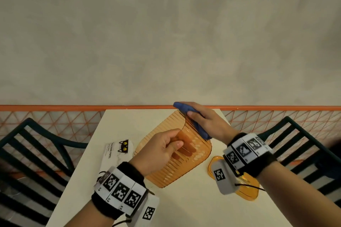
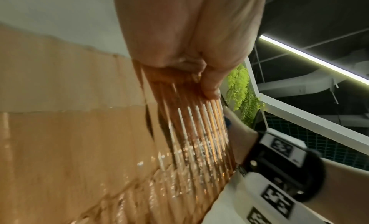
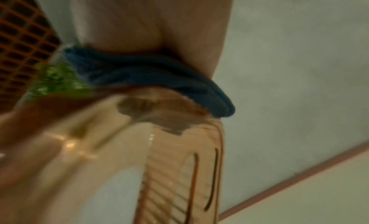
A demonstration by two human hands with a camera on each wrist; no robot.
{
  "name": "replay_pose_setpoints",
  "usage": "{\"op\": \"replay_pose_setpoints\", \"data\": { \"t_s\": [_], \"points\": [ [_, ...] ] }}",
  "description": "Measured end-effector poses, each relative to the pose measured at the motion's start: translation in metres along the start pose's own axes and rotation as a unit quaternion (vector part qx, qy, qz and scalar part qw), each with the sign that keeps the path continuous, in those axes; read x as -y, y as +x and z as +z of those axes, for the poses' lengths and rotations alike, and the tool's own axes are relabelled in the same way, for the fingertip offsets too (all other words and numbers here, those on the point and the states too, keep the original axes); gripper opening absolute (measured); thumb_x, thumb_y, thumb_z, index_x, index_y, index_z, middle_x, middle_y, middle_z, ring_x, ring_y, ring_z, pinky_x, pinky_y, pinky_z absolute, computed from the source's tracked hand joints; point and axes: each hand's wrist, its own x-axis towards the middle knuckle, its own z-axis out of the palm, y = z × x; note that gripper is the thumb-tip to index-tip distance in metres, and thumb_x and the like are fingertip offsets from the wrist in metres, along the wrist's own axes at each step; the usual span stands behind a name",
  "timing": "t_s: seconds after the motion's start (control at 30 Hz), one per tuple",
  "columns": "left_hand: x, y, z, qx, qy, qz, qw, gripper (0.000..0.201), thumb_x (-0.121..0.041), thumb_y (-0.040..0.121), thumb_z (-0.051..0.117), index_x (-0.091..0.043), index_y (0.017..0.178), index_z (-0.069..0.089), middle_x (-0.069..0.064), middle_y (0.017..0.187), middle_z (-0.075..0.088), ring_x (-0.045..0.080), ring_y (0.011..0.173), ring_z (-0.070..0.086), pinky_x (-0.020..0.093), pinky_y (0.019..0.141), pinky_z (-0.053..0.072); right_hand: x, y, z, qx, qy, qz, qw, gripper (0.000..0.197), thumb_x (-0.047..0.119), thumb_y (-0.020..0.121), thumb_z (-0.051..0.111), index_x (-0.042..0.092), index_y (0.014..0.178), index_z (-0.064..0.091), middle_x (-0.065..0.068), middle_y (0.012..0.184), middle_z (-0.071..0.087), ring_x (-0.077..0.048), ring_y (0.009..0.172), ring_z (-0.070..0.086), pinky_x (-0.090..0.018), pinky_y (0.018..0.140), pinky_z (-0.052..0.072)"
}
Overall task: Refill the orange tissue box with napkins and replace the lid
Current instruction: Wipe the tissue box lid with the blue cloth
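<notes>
The translucent orange ribbed tissue box [image 1: 162, 167] is tipped up on the table. My left hand [image 1: 181, 144] grips its near wall, fingers inside and thumb outside; up close the thumb [image 2: 211, 85] presses on the ribs of the box [image 2: 199, 140]. My right hand [image 1: 195, 114] holds a blue cloth [image 1: 203, 131] against the box's upper right edge. The right wrist view is blurred and shows the cloth [image 3: 149, 76] lying over the box rim [image 3: 179, 172]. The orange lid [image 1: 247, 190] lies flat on the table, partly under my right wrist. A white napkin pack [image 1: 118, 155] with a black cat print lies left of the box.
The small white table [image 1: 184, 208] stands against a grey wall with an orange lattice band. A dark chair [image 1: 36, 149] stands to the left and another chair [image 1: 295, 134] to the right.
</notes>
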Motion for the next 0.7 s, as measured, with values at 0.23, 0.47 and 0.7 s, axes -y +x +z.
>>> {"op": "replay_pose_setpoints", "data": {
  "t_s": [0.23, 0.47, 0.7],
  "points": [
    [0.001, -0.01, 0.006, 0.047, 0.083, -0.001, 0.995, 0.028, -0.004, 0.096, 0.044, -0.025, 0.09, 0.062, -0.027, 0.075, 0.067, -0.01, 0.08, 0.064, 0.018, 0.072, 0.051, 0.0, -0.007, -0.001, -0.02, 0.064, 0.1, 0.993, 0.036, 0.025, 0.1, 0.037, 0.05, 0.096, 0.062, -0.038, 0.09, 0.062, -0.053, 0.082, 0.058, -0.06, 0.08, 0.046],
    [0.01, -0.008, 0.009, 0.031, 0.116, 0.022, 0.993, 0.019, -0.005, 0.096, 0.045, -0.007, 0.099, 0.063, -0.013, 0.085, 0.067, -0.011, 0.077, 0.063, 0.003, 0.069, 0.045, -0.006, -0.016, 0.017, -0.09, 0.18, 0.119, 0.972, 0.027, 0.017, 0.1, 0.034, 0.024, 0.105, 0.06, -0.008, 0.091, 0.067, -0.024, 0.088, 0.06, -0.022, 0.076, 0.05],
    [0.017, 0.003, 0.005, 0.026, 0.082, -0.046, 0.995, 0.021, -0.009, 0.095, 0.047, -0.02, 0.089, 0.064, -0.015, 0.085, 0.069, -0.001, 0.082, 0.067, 0.008, 0.068, 0.048, -0.083, -0.036, 0.013, 0.022, -0.031, 0.285, 0.958, 0.026, 0.018, 0.1, 0.037, 0.003, 0.106, 0.057, -0.021, 0.099, 0.065, -0.031, 0.094, 0.057, -0.033, 0.082, 0.038]
  ]
}}
